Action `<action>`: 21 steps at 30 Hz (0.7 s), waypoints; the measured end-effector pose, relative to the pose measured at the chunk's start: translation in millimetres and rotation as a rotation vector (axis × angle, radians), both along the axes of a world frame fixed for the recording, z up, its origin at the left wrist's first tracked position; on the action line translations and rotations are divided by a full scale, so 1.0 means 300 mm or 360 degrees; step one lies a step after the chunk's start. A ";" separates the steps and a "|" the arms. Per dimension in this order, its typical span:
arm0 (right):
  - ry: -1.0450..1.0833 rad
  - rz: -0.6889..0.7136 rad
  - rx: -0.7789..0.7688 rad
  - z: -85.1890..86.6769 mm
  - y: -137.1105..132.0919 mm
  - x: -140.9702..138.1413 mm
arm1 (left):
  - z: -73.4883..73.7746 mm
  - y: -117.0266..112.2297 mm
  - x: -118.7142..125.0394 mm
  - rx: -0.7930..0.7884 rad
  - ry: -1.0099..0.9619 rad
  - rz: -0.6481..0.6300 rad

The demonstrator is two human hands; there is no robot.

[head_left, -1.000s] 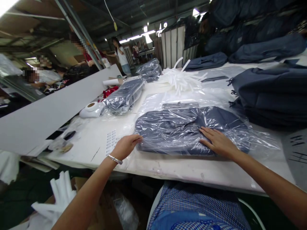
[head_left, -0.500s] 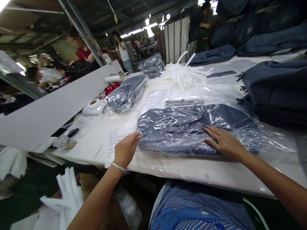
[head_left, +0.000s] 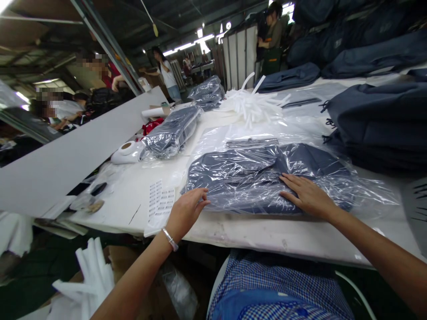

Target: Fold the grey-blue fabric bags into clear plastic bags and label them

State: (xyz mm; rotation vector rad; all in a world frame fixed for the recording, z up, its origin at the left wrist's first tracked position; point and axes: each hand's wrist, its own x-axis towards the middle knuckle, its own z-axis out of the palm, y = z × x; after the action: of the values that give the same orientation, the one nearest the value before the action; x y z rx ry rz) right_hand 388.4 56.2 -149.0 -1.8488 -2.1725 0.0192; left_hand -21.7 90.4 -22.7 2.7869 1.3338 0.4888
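The right hand (head_left: 305, 195) lies flat and open, palm down, fingers spread on the near right part of the bagged navy garment (head_left: 247, 175), pressing the clear plastic against the folded cloth. The left hand (head_left: 185, 212) sits at the garment's near left corner with its fingers loosely curled and their tips against the crinkled plastic edge; whether it pinches the film or only touches it cannot be told. A thin metal bracelet (head_left: 170, 239) circles that wrist. The bagged garment lies flat on the white table (head_left: 253, 238), close to its near edge and straight ahead of the person. Just left of the garment a sheet of small printed stickers (head_left: 160, 203) rests on the table. Beyond the garment's left side lies a second bagged bundle (head_left: 173, 131), with a white tape roll (head_left: 128, 151) touching that bundle's near end. Directly behind the garment flat clear bags (head_left: 267, 131) are spread, and farther behind them sits a heap of white foam strips (head_left: 253, 104). To the garment's right, unbagged navy garments (head_left: 376, 124) are stacked. Far to its left a long grey board (head_left: 73, 153) slants across the view.
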 end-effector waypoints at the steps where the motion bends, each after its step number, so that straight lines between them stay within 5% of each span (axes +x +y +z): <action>1: 0.0002 0.0000 0.0003 0.002 -0.001 -0.002 | -0.015 0.019 0.004 0.0009 0.0092 0.0105; 5: -0.0005 0.0003 0.0022 0.007 -0.004 -0.004 | -0.091 0.115 0.019 0.0039 0.0365 0.0388; 11: -0.0032 -0.0080 0.0046 -0.008 -0.012 0.005 | -0.148 0.175 -0.020 0.0099 0.0219 -0.0040; 16: -0.0046 -0.0084 0.0076 -0.007 -0.035 0.009 | -0.168 0.190 -0.039 -0.0374 0.0103 0.0108; 21: -0.0040 -0.0126 0.0035 0.001 -0.055 0.020 | -0.178 0.291 0.000 -0.0730 0.0017 0.0150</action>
State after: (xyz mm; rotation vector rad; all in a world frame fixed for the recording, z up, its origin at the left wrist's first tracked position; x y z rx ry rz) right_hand 394.4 39.8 -148.5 -1.9312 -2.1054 -0.0440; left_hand -21.7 177.8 -76.0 2.3653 1.3757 0.1421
